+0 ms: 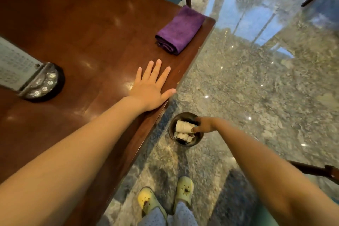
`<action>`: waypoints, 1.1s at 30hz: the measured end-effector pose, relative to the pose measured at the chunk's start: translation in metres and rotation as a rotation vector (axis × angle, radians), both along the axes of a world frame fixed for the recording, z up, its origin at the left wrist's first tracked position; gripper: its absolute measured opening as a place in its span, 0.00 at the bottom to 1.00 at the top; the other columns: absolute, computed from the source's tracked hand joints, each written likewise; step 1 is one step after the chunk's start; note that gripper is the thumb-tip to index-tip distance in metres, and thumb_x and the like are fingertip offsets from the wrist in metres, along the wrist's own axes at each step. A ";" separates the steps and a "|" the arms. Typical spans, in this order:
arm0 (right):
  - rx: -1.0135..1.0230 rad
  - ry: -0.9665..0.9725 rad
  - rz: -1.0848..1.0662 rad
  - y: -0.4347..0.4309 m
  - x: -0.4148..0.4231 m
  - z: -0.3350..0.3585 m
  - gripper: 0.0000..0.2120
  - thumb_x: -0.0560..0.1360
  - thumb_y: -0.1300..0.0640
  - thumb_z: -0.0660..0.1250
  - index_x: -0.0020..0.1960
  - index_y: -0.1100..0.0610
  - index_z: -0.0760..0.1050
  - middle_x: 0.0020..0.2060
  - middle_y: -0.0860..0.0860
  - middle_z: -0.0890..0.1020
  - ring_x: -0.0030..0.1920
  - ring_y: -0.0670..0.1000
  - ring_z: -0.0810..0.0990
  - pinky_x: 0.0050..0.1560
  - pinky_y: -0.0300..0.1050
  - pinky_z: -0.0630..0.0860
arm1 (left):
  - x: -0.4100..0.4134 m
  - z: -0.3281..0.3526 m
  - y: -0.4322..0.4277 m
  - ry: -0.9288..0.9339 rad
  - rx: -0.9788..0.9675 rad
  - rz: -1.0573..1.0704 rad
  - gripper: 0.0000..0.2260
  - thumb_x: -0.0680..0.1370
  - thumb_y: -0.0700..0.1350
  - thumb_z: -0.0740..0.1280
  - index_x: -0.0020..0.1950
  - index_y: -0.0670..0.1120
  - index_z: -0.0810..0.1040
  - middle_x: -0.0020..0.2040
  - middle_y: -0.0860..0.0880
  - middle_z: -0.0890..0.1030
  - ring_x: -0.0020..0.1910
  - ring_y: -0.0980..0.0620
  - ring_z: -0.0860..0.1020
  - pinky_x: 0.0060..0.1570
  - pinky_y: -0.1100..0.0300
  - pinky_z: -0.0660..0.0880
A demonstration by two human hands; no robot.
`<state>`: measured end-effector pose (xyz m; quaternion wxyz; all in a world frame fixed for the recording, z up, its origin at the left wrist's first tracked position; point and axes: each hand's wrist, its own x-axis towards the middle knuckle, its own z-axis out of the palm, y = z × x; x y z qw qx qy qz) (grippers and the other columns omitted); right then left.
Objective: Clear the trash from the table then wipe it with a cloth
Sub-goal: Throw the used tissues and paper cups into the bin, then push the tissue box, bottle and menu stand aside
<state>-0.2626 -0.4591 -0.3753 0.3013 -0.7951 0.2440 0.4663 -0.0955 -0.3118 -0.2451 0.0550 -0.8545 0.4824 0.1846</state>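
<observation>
Left hand (150, 88) flat on table (88, 38), fingers spread wide, holding nothing. Right hand (203, 124) over bin (185, 129) on floor, fingers pinched on one paper cup (183, 126). One folded purple cloth (180, 30) at table corner. Crumpled paper in bin, count unclear.

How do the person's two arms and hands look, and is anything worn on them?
Both forearms are bare, with no sleeves in view. The left hand and the right hand show no gloves; no rings, watch or bracelets are visible. Fingernails look short and unpainted.
</observation>
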 end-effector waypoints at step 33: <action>-0.193 -0.996 1.182 0.325 0.168 0.330 0.31 0.76 0.42 0.59 0.74 0.52 0.55 0.71 0.54 0.64 0.68 0.58 0.66 0.64 0.55 0.70 | -0.061 0.197 0.411 -0.237 -0.290 0.981 0.23 0.78 0.53 0.60 0.72 0.51 0.63 0.73 0.49 0.66 0.72 0.48 0.62 0.67 0.51 0.66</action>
